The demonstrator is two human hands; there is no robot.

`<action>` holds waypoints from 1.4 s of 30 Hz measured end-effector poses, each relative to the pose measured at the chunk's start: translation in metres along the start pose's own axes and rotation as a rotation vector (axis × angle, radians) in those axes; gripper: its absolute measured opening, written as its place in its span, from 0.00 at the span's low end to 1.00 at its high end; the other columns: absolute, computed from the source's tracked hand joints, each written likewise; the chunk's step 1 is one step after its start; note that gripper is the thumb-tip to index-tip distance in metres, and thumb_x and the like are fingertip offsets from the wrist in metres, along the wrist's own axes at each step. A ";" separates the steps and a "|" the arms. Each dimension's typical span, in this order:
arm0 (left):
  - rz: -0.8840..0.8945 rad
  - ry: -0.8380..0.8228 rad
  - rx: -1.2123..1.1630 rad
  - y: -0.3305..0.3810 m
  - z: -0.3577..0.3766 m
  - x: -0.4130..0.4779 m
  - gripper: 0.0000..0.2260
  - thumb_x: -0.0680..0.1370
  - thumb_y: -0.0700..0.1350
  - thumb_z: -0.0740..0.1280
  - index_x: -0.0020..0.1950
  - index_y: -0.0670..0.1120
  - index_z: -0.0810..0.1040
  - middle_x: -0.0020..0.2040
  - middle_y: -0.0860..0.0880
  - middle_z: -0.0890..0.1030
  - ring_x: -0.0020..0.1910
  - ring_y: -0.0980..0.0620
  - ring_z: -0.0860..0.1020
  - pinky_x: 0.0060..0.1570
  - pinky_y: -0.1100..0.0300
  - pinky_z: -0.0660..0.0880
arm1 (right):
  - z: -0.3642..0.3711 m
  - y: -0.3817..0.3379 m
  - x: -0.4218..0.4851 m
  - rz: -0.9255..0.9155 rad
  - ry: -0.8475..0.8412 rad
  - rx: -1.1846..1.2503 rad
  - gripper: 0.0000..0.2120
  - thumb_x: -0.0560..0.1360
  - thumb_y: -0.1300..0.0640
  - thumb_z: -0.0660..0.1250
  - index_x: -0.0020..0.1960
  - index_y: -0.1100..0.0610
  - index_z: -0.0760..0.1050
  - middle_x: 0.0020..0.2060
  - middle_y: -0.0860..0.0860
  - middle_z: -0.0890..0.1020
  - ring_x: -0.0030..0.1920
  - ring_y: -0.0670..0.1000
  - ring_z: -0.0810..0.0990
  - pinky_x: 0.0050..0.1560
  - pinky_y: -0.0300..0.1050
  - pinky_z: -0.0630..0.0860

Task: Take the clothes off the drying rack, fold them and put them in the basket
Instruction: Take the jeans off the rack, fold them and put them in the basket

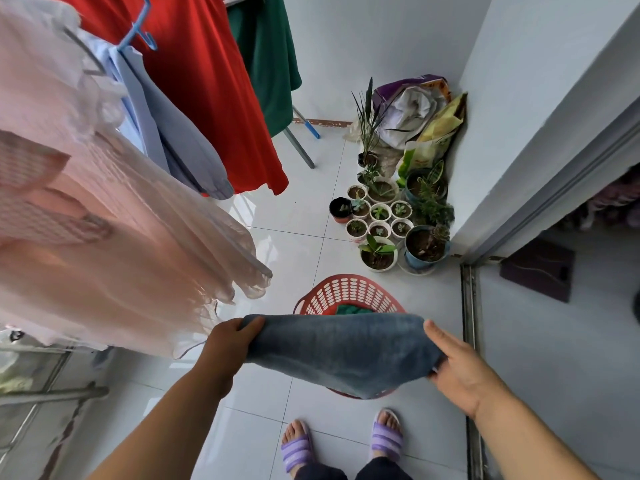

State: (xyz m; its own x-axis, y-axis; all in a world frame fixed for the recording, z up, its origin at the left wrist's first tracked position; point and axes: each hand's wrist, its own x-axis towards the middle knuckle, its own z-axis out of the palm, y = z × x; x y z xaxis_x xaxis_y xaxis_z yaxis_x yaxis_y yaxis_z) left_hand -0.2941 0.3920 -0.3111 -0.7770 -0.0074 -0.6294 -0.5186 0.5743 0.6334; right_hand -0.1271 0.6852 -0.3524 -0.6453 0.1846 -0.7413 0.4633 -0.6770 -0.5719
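Head view showed a folded blue-grey woven cloth held crosswise between both hands, the left hand pinching one end and the right hand clasping the other. It hung just above the red perforated plastic basket, its long axis running left to right, so the drop looked straight down, with neither hand nearer.

glossy white tile floor, 2 plain white walls meeting in a corner, bunch of potted plants huddled there, crumpled bags behind them, metal door track, dark mat past it
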 end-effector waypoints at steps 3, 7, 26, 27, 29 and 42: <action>-0.055 -0.036 -0.107 -0.002 0.001 0.002 0.15 0.79 0.52 0.66 0.57 0.42 0.80 0.51 0.43 0.83 0.52 0.42 0.79 0.55 0.44 0.78 | 0.000 0.021 -0.005 0.046 0.031 -0.164 0.23 0.68 0.51 0.72 0.61 0.59 0.78 0.51 0.54 0.86 0.56 0.55 0.82 0.53 0.50 0.78; -0.005 -0.116 -0.298 0.002 -0.004 -0.001 0.11 0.79 0.48 0.67 0.54 0.42 0.81 0.51 0.43 0.84 0.53 0.43 0.81 0.54 0.48 0.78 | 0.004 0.027 0.000 0.009 0.150 -0.309 0.31 0.64 0.44 0.73 0.61 0.60 0.78 0.50 0.52 0.86 0.56 0.54 0.82 0.62 0.53 0.77; -0.135 -0.136 0.070 -0.037 -0.009 -0.001 0.22 0.76 0.46 0.70 0.68 0.55 0.68 0.55 0.46 0.81 0.57 0.44 0.77 0.65 0.45 0.71 | -0.003 0.037 0.019 -0.016 0.420 -0.576 0.12 0.80 0.54 0.64 0.58 0.61 0.79 0.47 0.54 0.84 0.52 0.55 0.81 0.51 0.51 0.80; -0.138 -0.160 0.076 -0.038 -0.010 -0.001 0.23 0.76 0.45 0.70 0.69 0.55 0.68 0.56 0.45 0.81 0.57 0.44 0.77 0.65 0.44 0.71 | -0.004 0.037 0.018 0.010 0.406 -0.567 0.11 0.80 0.56 0.64 0.59 0.61 0.79 0.48 0.54 0.84 0.53 0.55 0.81 0.49 0.49 0.78; -0.139 -0.150 0.110 -0.039 -0.012 0.000 0.23 0.75 0.44 0.71 0.68 0.53 0.70 0.55 0.45 0.82 0.56 0.44 0.78 0.64 0.44 0.72 | -0.004 0.035 0.015 0.047 0.368 -0.549 0.10 0.80 0.61 0.65 0.60 0.60 0.78 0.49 0.54 0.83 0.53 0.55 0.80 0.48 0.47 0.76; -0.084 -0.115 0.199 -0.042 0.001 -0.003 0.11 0.76 0.45 0.70 0.57 0.51 0.76 0.50 0.47 0.80 0.48 0.50 0.77 0.48 0.57 0.71 | -0.004 0.053 -0.001 -0.049 0.503 -0.783 0.27 0.75 0.58 0.70 0.70 0.51 0.65 0.58 0.55 0.79 0.54 0.56 0.79 0.53 0.50 0.78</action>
State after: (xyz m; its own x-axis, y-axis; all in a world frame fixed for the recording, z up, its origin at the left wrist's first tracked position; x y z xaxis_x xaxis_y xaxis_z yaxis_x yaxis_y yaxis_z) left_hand -0.2694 0.3689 -0.3368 -0.6828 0.0248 -0.7302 -0.4900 0.7258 0.4829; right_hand -0.0998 0.6518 -0.3833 -0.4210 0.6113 -0.6701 0.8381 -0.0204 -0.5451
